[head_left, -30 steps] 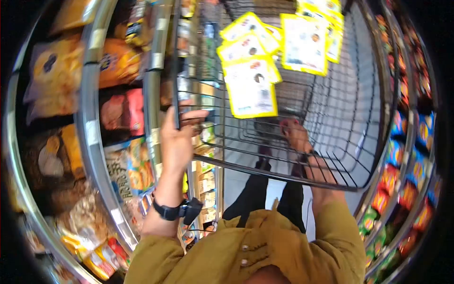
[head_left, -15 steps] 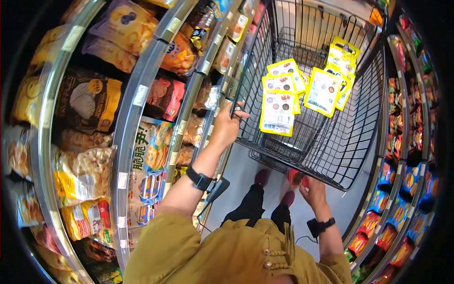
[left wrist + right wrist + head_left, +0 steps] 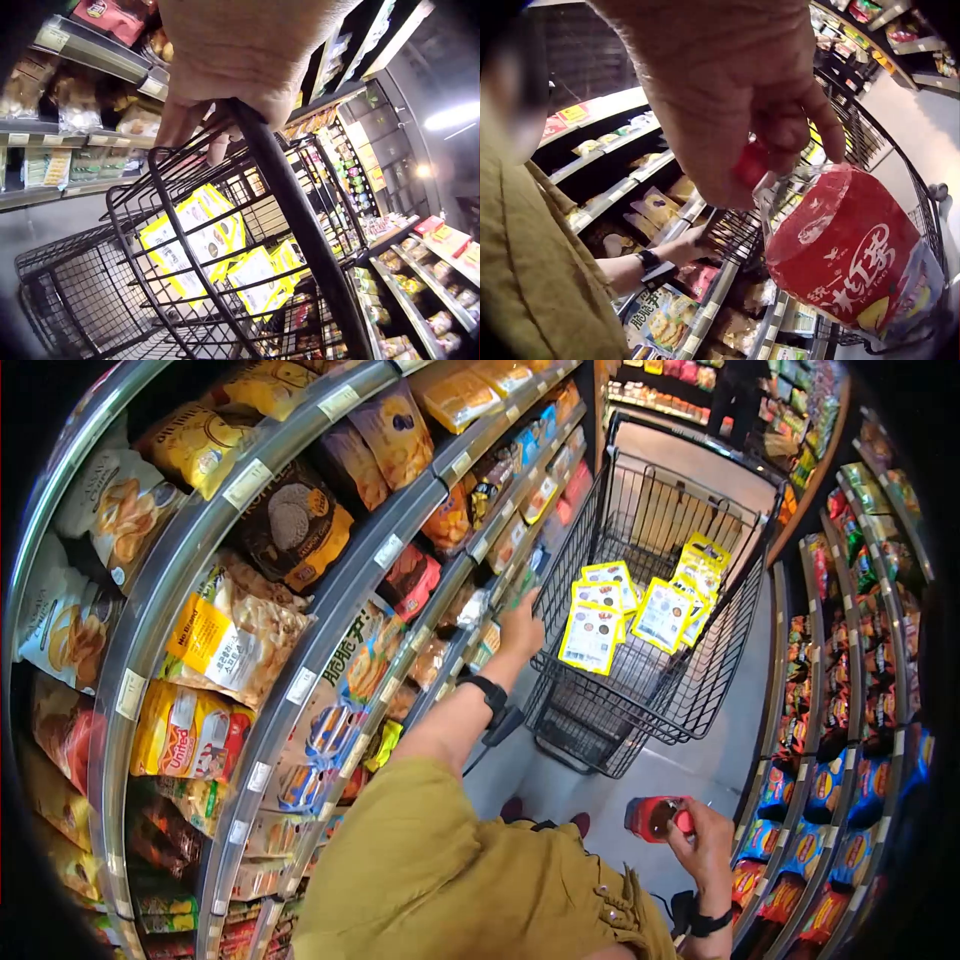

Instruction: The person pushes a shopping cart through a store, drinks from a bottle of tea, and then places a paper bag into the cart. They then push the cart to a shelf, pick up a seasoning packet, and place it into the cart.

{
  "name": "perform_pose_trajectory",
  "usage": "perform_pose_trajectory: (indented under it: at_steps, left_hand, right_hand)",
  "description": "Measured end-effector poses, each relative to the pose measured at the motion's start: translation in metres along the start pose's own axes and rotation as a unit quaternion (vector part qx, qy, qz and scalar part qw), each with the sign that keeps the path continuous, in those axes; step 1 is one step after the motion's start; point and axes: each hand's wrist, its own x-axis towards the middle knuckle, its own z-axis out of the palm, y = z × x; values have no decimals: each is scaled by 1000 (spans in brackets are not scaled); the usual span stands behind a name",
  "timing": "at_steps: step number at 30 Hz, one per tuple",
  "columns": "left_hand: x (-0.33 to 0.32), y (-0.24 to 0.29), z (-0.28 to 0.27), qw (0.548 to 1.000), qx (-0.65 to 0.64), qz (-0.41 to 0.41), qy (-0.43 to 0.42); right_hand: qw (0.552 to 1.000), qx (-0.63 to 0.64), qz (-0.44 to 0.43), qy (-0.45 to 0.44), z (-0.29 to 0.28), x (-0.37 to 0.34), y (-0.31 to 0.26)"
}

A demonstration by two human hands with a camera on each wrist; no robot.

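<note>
In the head view my left hand (image 3: 520,632) is at the near left corner of a black wire shopping cart (image 3: 612,710). The left wrist view shows its fingers curled round the cart's thick black bar (image 3: 304,225). Low in front of my body, my right hand (image 3: 708,838) holds a tea bottle with a red label (image 3: 652,819) by its capped neck. Close up in the right wrist view, the bottle (image 3: 847,244) hangs tilted below the fingers, its red cap partly hidden by them. Several yellow-edged white packets (image 3: 590,640) lie overlapping inside the cart.
Shelves of bagged snacks (image 3: 235,635) line the left side, close to my left arm. Shelves of colourful packs (image 3: 825,785) curve along the right. Grey floor (image 3: 690,765) shows between the cart and the right shelves.
The cart now appears farther ahead, with my left arm stretched toward it. My right hand and the bottle have come from beneath the basket out to its near right, in plain sight.
</note>
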Motion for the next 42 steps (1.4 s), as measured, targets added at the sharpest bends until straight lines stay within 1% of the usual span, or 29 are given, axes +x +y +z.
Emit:
perform_pose_trajectory:
  at_steps: [1, 2, 3, 4, 6, 7, 8, 9, 10, 12, 14, 15, 16, 18, 20, 22, 23, 25, 26, 27, 28, 30, 32, 33, 34, 35, 37, 39, 42]
  left_hand:
    - [-7, 21, -22, 999, 16, -14, -33]
    - [-10, 21, -27, 1000, 5, -5, -29]
    - [-16, 17, -27, 988, 9, 135, 79]
    - [-25, 16, -30, 945, 16, 266, 188]
    - [-49, 25, -38, 923, -128, 348, 101]
    - [-74, 45, -57, 932, -223, 270, -98]
    - [-100, 69, -78, 888, -305, 179, -295]
    - [-116, 83, -84, 851, -290, 282, -334]
    - [-127, 93, -88, 804, -270, 382, -367]
    - [-139, 106, -97, 767, -259, 438, -390]
    - [-143, 111, -107, 751, -306, 429, -398]
    - [-144, 112, -115, 738, -349, 409, -407]
    - [-148, 113, -126, 733, -350, 416, -408]
    - [-155, 116, -148, 715, -368, 419, -421]
    - [-165, 110, -143, 696, -413, 411, -420]
    - [-171, 105, -147, 704, -476, 390, -354]
    - [-174, 99, -144, 735, -456, 378, -329]
    - [-182, 95, -138, 736, -484, 361, -307]
    - [-184, 95, -136, 738, -512, 337, -283]
    - [-186, 95, -144, 767, -477, 351, -247]
    - [-186, 92, -147, 777, -466, 357, -229]
    - [-188, 89, -150, 789, -470, 330, -218]
    - [-191, 88, -146, 774, -524, 309, -175]
    - [-189, 87, -154, 808, -456, 349, -133]
    - [-189, 88, -154, 810, -452, 360, -97]
    - [-189, 86, -156, 822, -430, 365, -75]
    - [-187, 86, -160, 830, -411, 373, -54]
    - [-184, 88, -162, 833, -365, 413, 41]
    - [-178, 83, -163, 829, -374, 413, 36]
  right_hand:
    - [1000, 4, 10, 24, -12, -2, -16]
    - [999, 7, 19, 45, -22, -3, -29]
    - [998, -8, 10, 63, -31, -6, -40]
    - [998, -19, 5, 67, -41, -7, -52]
    - [991, 56, 105, 65, -57, -7, -79]
    - [991, 55, 98, 69, -63, -3, -93]
    - [991, 50, 97, 72, -66, 4, -101]
    - [995, 42, 22, 89, -69, 10, -106]
    - [992, 32, -54, 105, -72, 15, -113]
    - [993, 54, -22, 107, -81, 21, -136]
    - [997, 58, -20, 55, -100, 35, -165]
    - [988, 104, -65, 90, -98, 42, -167]
    - [990, 114, -44, 73, -103, 44, -171]
    - [989, 82, -107, 67, -110, 56, -182]
    - [986, 110, -104, 67, -109, 63, -191]
    - [982, 141, -109, 69, -105, 77, -201]
    - [981, 121, -145, 52, -104, 81, -206]
    - [976, 67, -204, 33, -102, 91, -210]
    - [977, 62, -199, 41, -102, 94, -214]
    - [976, 67, -208, 19, -103, 97, -219]
    - [974, 71, -214, 1, -103, 98, -224]
    - [963, 12, -265, 36, -100, 102, -228]
    - [948, -29, -299, 101, -92, 103, -232]
    - [942, -101, -297, 119, -93, 98, -241]
    - [930, -172, -298, 134, -95, 94, -250]
    - [929, -180, -293, 138, -94, 94, -254]
    - [886, -248, -340, 193, -91, 94, -259]
    - [882, -252, -340, 208, -87, 98, -262]
    - [883, -246, -335, 218, -81, 107, -257]
